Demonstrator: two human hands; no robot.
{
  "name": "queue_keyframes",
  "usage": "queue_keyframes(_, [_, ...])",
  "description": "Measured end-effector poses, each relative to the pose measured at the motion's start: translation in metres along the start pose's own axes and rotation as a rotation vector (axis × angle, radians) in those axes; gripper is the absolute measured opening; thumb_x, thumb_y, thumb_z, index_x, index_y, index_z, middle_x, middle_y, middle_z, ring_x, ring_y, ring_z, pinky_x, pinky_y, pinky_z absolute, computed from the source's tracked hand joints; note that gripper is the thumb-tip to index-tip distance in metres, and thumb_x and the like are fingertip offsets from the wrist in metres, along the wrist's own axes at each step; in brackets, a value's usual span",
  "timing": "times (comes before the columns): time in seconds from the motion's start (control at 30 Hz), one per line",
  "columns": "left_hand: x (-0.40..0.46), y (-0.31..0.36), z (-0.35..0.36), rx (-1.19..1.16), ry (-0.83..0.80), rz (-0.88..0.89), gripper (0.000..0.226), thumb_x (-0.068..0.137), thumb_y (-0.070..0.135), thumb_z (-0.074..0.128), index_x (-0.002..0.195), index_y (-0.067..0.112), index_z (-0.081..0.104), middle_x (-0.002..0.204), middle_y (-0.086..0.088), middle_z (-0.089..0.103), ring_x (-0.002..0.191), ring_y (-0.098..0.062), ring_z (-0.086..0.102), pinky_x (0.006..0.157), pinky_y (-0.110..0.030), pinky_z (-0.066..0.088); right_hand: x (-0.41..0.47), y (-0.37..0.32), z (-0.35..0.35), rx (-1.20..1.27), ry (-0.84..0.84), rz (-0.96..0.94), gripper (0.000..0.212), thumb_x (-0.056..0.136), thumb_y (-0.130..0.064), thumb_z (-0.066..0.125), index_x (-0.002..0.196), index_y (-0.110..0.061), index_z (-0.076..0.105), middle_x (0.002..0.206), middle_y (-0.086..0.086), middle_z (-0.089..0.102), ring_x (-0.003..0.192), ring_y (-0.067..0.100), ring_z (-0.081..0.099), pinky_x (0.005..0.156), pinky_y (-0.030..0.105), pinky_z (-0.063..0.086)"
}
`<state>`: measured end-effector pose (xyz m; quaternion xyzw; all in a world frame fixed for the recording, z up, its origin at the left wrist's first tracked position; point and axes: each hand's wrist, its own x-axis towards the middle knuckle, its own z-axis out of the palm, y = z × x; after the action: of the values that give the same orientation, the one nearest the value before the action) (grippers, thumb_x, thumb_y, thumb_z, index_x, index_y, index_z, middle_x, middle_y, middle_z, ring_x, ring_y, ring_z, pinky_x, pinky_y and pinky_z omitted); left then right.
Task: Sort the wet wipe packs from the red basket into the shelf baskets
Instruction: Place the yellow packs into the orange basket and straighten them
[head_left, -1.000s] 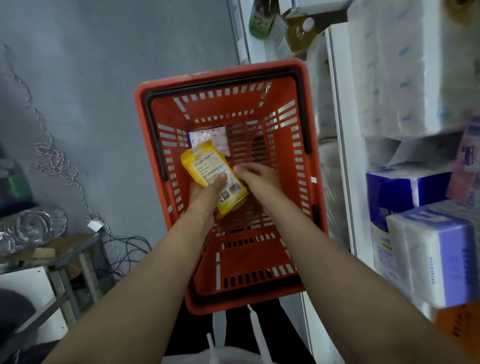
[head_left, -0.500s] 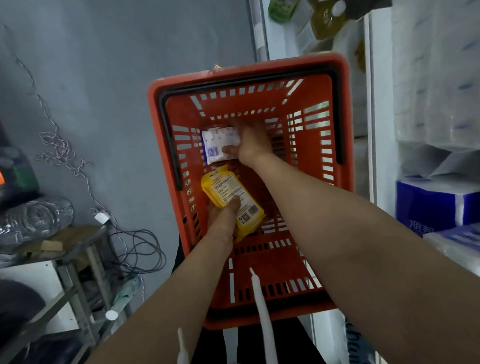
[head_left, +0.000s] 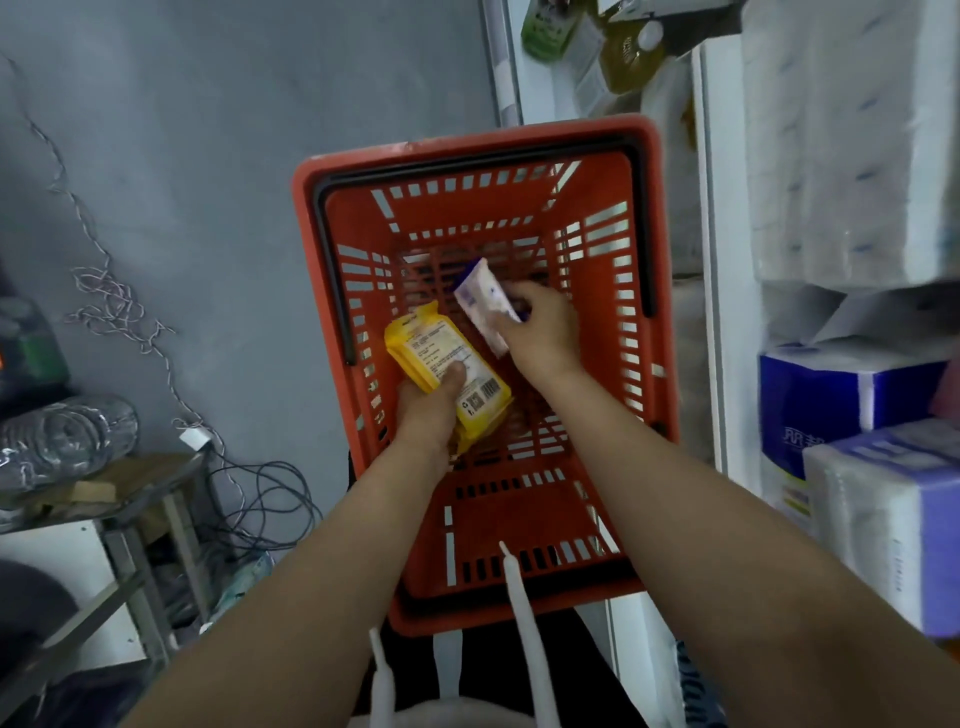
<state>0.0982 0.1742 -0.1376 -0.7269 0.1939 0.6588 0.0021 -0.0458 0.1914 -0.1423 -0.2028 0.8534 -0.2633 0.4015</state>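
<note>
Step in hand: emptying the red basket (head_left: 644, 364) at frame centre. The left hand (head_left: 431, 410) grips a yellow pack (head_left: 441, 364); the right hand (head_left: 540, 332) pinches a white pack (head_left: 485, 299) above the basket floor. Next move likely: carry both to the shelf baskets, not visible here.

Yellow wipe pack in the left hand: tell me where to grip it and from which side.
Grip the yellow wipe pack across its near end, thumb on the printed face and fingers beneath, coming from the near-left as the left hand does. It is flat and oblong, angled up-left over the red basket, and the right hand with the white pack crowds its far-right side.
</note>
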Motion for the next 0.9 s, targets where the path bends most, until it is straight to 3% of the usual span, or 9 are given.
queue_keyframes(0.07, [-0.007, 0.010, 0.000, 0.018, -0.013, 0.084, 0.037, 0.091, 0.031, 0.066, 0.124, 0.018, 0.056, 0.110, -0.002, 0.069, 0.088, -0.017, 0.069, 0.068, -0.032, 0.057, -0.024, 0.003, -0.010, -0.023, -0.022, -0.042, 0.024, 0.085, -0.024, 0.074, 0.108, -0.015, 0.074, 0.101, -0.003, 0.063, 0.087, 0.008, 0.057, 0.071, 0.014, 0.046])
queue_keyframes(0.2, [-0.028, 0.021, -0.001, 0.084, -0.045, 0.223, 0.050, 0.086, 0.037, 0.071, 0.127, 0.018, 0.052, 0.112, -0.003, 0.070, 0.094, -0.020, 0.070, 0.080, -0.042, 0.059, -0.058, 0.010, -0.022, 0.089, -0.058, -0.091, 0.028, 0.093, -0.033, 0.066, 0.092, -0.008, 0.077, 0.095, 0.005, 0.070, 0.088, 0.016, 0.061, 0.076, 0.035, 0.051])
queue_keyframes(0.33, [-0.058, 0.020, -0.001, 0.102, -0.104, 0.298, 0.053, 0.083, 0.035, 0.075, 0.127, 0.016, 0.052, 0.111, -0.003, 0.071, 0.094, -0.022, 0.071, 0.082, -0.047, 0.059, -0.081, 0.004, -0.046, 0.225, -0.122, -0.103, 0.017, 0.095, -0.013, 0.063, 0.107, -0.009, 0.075, 0.109, -0.008, 0.063, 0.098, 0.001, 0.058, 0.086, 0.018, 0.049])
queue_keyframes(0.43, [-0.081, 0.016, -0.001, 0.105, -0.166, 0.357, 0.046, 0.083, 0.030, 0.076, 0.124, 0.016, 0.059, 0.107, -0.004, 0.073, 0.088, -0.019, 0.073, 0.075, -0.038, 0.060, -0.098, -0.003, -0.061, 0.178, -0.127, -0.218, 0.020, 0.091, -0.009, 0.067, 0.110, -0.011, 0.074, 0.113, -0.007, 0.065, 0.103, 0.003, 0.059, 0.084, 0.013, 0.046])
queue_keyframes(0.53, [-0.106, 0.018, 0.000, 0.091, -0.187, 0.416, 0.040, 0.082, 0.027, 0.076, 0.118, 0.017, 0.062, 0.102, -0.003, 0.074, 0.079, -0.014, 0.074, 0.058, -0.024, 0.057, -0.116, -0.017, -0.077, 0.090, -0.094, -0.322, 0.024, 0.088, -0.014, 0.071, 0.112, -0.013, 0.075, 0.123, 0.002, 0.066, 0.110, 0.010, 0.059, 0.089, 0.020, 0.047])
queue_keyframes(0.67, [-0.135, 0.021, -0.006, 0.025, -0.187, 0.450, 0.046, 0.081, 0.028, 0.078, 0.121, 0.014, 0.060, 0.102, -0.007, 0.074, 0.081, -0.020, 0.074, 0.061, -0.032, 0.060, -0.147, -0.026, -0.090, 0.066, 0.021, -0.353, 0.031, 0.084, -0.017, 0.075, 0.114, -0.020, 0.071, 0.117, -0.001, 0.065, 0.108, 0.015, 0.060, 0.093, 0.034, 0.052])
queue_keyframes(0.73, [-0.147, 0.023, -0.014, -0.029, -0.223, 0.470, 0.047, 0.081, 0.029, 0.077, 0.121, 0.011, 0.060, 0.103, -0.008, 0.074, 0.086, -0.024, 0.074, 0.072, -0.040, 0.061, -0.167, -0.027, -0.095, 0.122, 0.124, -0.316, 0.037, 0.083, -0.016, 0.075, 0.119, -0.019, 0.065, 0.114, -0.001, 0.062, 0.103, 0.010, 0.059, 0.088, 0.027, 0.054])
queue_keyframes(0.83, [-0.163, 0.027, -0.028, -0.057, -0.311, 0.530, 0.045, 0.082, 0.028, 0.076, 0.121, 0.011, 0.061, 0.106, -0.010, 0.074, 0.092, -0.027, 0.073, 0.083, -0.046, 0.058, -0.200, -0.027, -0.099, 0.136, 0.272, -0.281, 0.045, 0.080, -0.015, 0.077, 0.123, -0.016, 0.063, 0.115, 0.001, 0.060, 0.098, 0.007, 0.055, 0.078, 0.003, 0.040])
queue_keyframes(0.9, [-0.174, 0.027, -0.037, -0.036, -0.382, 0.572, 0.044, 0.083, 0.026, 0.075, 0.122, 0.011, 0.061, 0.107, -0.010, 0.074, 0.093, -0.026, 0.072, 0.082, -0.044, 0.057, -0.221, -0.029, -0.098, 0.136, 0.346, -0.269, 0.043, 0.076, -0.016, 0.080, 0.117, -0.019, 0.066, 0.113, -0.001, 0.062, 0.100, 0.010, 0.057, 0.081, 0.006, 0.040])
